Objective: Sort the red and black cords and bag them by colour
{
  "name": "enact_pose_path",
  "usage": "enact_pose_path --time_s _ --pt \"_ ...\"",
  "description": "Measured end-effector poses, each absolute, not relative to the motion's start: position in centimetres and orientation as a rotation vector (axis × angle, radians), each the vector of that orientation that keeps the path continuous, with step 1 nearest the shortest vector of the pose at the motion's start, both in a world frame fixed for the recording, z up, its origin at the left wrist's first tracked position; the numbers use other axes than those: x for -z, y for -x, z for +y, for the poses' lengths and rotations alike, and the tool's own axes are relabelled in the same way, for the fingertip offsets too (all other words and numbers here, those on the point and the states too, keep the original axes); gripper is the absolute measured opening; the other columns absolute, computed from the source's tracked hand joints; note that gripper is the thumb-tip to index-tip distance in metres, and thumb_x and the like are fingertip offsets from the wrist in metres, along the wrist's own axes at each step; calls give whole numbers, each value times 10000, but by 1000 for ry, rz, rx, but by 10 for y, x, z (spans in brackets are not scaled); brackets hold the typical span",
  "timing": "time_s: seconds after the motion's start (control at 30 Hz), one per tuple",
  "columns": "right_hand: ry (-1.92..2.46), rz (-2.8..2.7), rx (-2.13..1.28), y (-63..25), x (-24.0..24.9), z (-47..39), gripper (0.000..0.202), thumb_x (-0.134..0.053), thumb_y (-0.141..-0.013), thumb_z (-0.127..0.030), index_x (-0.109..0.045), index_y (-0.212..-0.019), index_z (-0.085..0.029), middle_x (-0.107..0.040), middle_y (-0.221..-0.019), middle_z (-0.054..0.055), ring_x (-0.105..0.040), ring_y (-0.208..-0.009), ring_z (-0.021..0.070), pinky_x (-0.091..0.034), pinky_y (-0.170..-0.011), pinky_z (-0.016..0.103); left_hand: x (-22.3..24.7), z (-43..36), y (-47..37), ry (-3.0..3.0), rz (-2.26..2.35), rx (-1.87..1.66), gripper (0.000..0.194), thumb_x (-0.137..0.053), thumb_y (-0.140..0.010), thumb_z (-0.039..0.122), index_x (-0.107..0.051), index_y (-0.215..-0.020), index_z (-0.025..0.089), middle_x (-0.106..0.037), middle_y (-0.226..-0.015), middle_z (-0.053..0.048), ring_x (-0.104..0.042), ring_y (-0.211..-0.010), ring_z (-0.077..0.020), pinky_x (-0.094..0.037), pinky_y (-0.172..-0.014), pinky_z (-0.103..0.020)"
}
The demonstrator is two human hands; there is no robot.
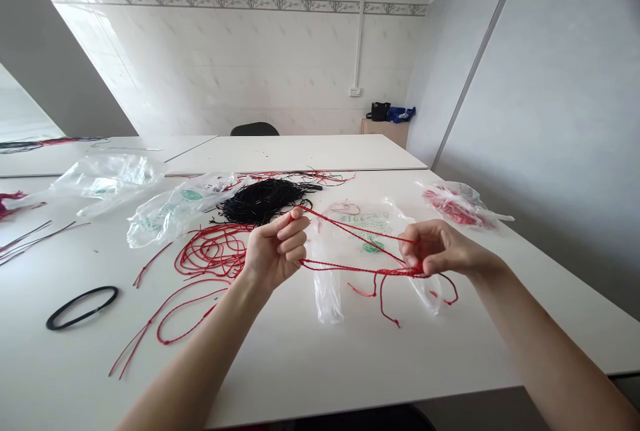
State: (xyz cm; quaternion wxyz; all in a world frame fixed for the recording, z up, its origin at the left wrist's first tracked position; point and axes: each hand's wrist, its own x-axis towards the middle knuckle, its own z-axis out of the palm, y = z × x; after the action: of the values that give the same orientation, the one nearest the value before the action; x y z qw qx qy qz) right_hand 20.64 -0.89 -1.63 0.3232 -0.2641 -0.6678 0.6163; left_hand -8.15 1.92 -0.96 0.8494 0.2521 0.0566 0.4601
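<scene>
- Two hands, one red cord length stretched in several strands between them; the cord (400, 272) hangs in the air above the surface (350, 371), in front of the middle bag.
- Four clear bags lie on the surface: two at the left, one in the middle, one at the right.
- One black bundle (263, 201) of thin cords, one red pile (210, 254) touching or just beside its near side, and one black ring (64, 327) lying flat at the left.
- One knotted red loop (167, 341) with two loose tails, nearer the person than the pile.
- The right bag (493, 215) holds a red bundle (455, 207).
- The middle bag (327, 297) is flattened and green-printed; a faint red trace shows at its far end, whether inside or under it I cannot tell.
- The far-left bag (115, 177) and the left bag (165, 217) are crumpled; their contents cannot be made out.
- The left hand (274, 251) is curled into a loose fist, the cord leaving it at the fingertips and again below the little finger.
- The right hand (447, 247) is half curled, pinching the gathered cord between thumb and fingers; several short ends dangle beneath.
</scene>
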Motion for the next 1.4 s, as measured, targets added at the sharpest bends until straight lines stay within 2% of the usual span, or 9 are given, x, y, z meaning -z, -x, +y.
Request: enact_pose_path --time_s 0.17,0.3,0.4,0.53,0.8,1.07,1.17,1.3,1.4 --pt "562 -1878 -1587 -212 19 -6 189 -662 -690 -233 -619 -860 -163 -495 -693 7 -473 -653 112 -408 -577 252 11 23 83 -519 105 -981 188 -313 -841 96 -487 -772 103 -220 -527 75 -99 -380 -27 -68 -334 -176" --pt "628 -1964 -1559 -207 23 -7 187 -690 -663 -285 -608 -782 -165 -371 -622 -28 -362 -572 77 -340 -498 213 11 21 82 -543 124 -978 198 -306 -845 99 -486 -762 105 -218 -528 74 -103 -383 -29 -70 -340 -178" --pt "808 -1907 -1460 -199 21 -10 369 -713 -658 -236 -552 -990 -215 -341 -610 -55 -344 -535 62 -335 -476 193 10 21 83 -534 113 -987 194 -307 -846 98 -484 -769 106 -217 -528 74 -105 -381 -28 -75 -338 -173" --pt "939 -1767 -1220 -195 19 -8 554 -674 -720 -219 -355 -1168 -287 -467 -658 -53 -489 -609 95 -421 -563 234 10 23 84 -509 101 -1006 190 -304 -859 107 -483 -794 106 -222 -532 74 -107 -383 -28 -82 -336 -171" --pt "890 -1775 -1064 -198 22 -8 333 -647 -750 -227 -432 -1002 -257 -601 -755 2 -576 -717 144 -464 -664 307 12 28 87 -500 88 -1027 202 -290 -870 108 -483 -813 102 -224 -539 72 -93 -386 -32 -75 -333 -183" --pt "687 -1869 -1344 -203 22 -8 187 -460 -879 -312 -497 -1041 -226 -482 -688 -1 -455 -642 97 -394 -620 270 13 28 87 -515 119 -1046 186 -302 -869 107 -480 -817 110 -211 -540 72 -99 -398 -38 -94 -352 -188" --pt "723 -1877 -1375 -203 21 -9 216 -521 -842 -319 -522 -1034 -220 -452 -693 -3 -423 -644 95 -384 -607 258 13 28 87 -516 119 -1054 192 -296 -871 104 -478 -811 109 -210 -539 72 -96 -395 -37 -94 -349 -189" --pt "783 -1937 -1383 -201 17 -13 572 -734 -637 -190 -473 -1138 -279 -438 -760 -13 -434 -719 104 -397 -614 233 12 29 87 -515 125 -1056 199 -289 -872 103 -479 -815 107 -210 -538 73 -83 -392 -38 -85 -338 -190" --pt "904 -1930 -1261 -198 16 -14 381 -655 -721 -190 -530 -1072 -267 -414 -754 -12 -430 -707 95 -398 -618 228 13 29 87 -516 143 -1054 199 -290 -874 108 -479 -810 109 -215 -540 72 -81 -395 -38 -88 -338 -189"
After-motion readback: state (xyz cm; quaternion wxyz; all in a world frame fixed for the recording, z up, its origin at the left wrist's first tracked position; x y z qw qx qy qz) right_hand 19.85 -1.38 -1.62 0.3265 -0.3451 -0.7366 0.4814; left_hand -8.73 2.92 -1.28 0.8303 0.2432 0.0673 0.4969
